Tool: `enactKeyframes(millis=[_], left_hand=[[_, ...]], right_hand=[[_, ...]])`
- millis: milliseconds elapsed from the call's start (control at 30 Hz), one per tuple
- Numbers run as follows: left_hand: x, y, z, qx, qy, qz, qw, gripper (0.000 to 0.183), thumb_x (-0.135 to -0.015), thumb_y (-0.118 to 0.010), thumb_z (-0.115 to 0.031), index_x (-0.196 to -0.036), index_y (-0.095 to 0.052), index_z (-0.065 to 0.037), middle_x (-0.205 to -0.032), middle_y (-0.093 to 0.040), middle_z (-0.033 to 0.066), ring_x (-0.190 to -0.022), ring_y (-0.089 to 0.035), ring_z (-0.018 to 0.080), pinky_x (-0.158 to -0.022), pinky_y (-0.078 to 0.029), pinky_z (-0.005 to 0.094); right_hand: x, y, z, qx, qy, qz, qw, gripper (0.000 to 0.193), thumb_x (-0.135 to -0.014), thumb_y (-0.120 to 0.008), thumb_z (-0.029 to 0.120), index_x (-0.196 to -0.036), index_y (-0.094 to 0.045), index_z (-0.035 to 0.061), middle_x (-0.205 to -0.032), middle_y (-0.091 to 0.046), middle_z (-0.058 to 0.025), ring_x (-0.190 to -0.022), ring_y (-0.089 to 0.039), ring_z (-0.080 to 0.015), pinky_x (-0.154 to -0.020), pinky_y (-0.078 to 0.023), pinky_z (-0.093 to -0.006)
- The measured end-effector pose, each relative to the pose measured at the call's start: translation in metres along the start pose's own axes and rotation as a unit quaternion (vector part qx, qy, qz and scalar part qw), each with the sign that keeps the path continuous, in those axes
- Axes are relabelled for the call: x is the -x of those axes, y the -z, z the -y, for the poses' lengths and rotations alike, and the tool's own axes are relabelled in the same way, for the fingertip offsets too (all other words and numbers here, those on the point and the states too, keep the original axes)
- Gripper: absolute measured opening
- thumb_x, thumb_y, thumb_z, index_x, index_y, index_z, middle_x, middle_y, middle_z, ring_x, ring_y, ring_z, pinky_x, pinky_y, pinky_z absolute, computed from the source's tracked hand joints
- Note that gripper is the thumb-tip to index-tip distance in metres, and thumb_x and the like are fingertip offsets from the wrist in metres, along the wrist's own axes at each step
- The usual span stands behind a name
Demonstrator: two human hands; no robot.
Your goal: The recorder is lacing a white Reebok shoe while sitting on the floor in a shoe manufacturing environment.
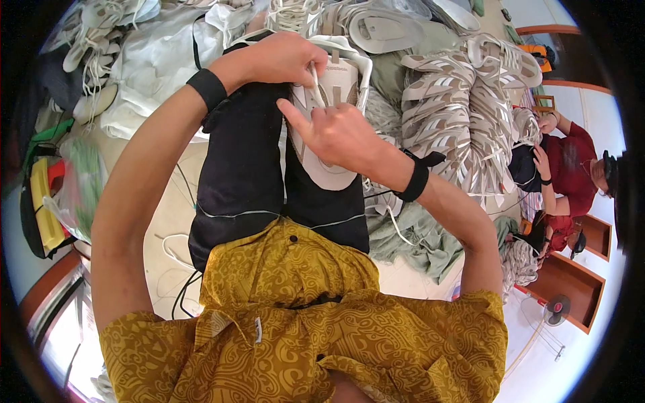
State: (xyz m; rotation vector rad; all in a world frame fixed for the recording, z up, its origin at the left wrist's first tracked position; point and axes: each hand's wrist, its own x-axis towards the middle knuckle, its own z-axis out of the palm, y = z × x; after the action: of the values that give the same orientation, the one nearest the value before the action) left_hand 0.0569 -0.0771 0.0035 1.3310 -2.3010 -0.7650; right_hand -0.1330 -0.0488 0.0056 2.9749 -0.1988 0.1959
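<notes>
A cream and beige shoe upper [325, 176] lies lengthwise on my lap, over my black trousers [240, 158]. At its far end my left hand [285, 59] is closed in a pinch on a pale shoelace [314, 75], which runs down to the lacing area. My right hand [339, 134] rests over the middle of the upper, its fingers curled in against it and one digit stretched out toward the upper left. The right fingertips are mostly hidden beneath the hand. Both wrists wear black bands.
Stacked beige and white shoe uppers [463, 114] stand at the right. More uppers [292, 17] lie at the far side, near white plastic sheeting [158, 70]. Other people in red [568, 161] sit at the far right. Green cloth [413, 242] is beside my right leg.
</notes>
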Motion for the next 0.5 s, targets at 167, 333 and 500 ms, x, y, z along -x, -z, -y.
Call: enactKeyframes(millis=[167, 333, 500], left_hand=[[0.003, -0.006, 0.005, -0.008, -0.031, -0.031, 0.999, 0.021, -0.063, -0.061, -0.018, -0.08, -0.058, -0.007, -0.061, -0.055, 0.0087, -0.059, -0.057, 0.0234, -0.057, -0.043, 0.0342], [0.002, -0.008, 0.001, -0.02, 0.011, -0.021, 1.0, 0.022, -0.062, -0.062, -0.02, -0.081, -0.059, -0.009, -0.068, -0.059, 0.0107, -0.068, -0.058, 0.0297, -0.061, -0.044, 0.0394], [0.001, -0.008, -0.003, -0.027, 0.017, -0.028, 0.999, 0.023, -0.062, -0.062, -0.02, -0.082, -0.059, -0.009, -0.067, -0.058, 0.0113, -0.069, -0.057, 0.0305, -0.061, -0.043, 0.0403]], right_hand=[[-0.003, 0.002, -0.007, -0.059, -0.018, 0.024, 0.998, 0.06, -0.065, -0.055, 0.007, -0.123, -0.042, 0.0049, -0.057, -0.051, -0.0058, -0.047, -0.055, -0.0219, -0.044, -0.045, -0.0331], [0.002, 0.005, -0.016, -0.134, -0.026, 0.025, 0.99, 0.064, -0.06, -0.058, 0.003, -0.122, -0.042, 0.0055, -0.063, -0.056, -0.0074, -0.052, -0.058, -0.0247, -0.049, -0.047, -0.0339], [0.009, -0.002, -0.02, -0.219, -0.076, -0.048, 0.972, 0.051, -0.068, -0.053, 0.006, -0.118, -0.046, 0.0073, -0.062, -0.057, -0.0073, -0.053, -0.059, -0.0237, -0.047, -0.047, -0.0332]])
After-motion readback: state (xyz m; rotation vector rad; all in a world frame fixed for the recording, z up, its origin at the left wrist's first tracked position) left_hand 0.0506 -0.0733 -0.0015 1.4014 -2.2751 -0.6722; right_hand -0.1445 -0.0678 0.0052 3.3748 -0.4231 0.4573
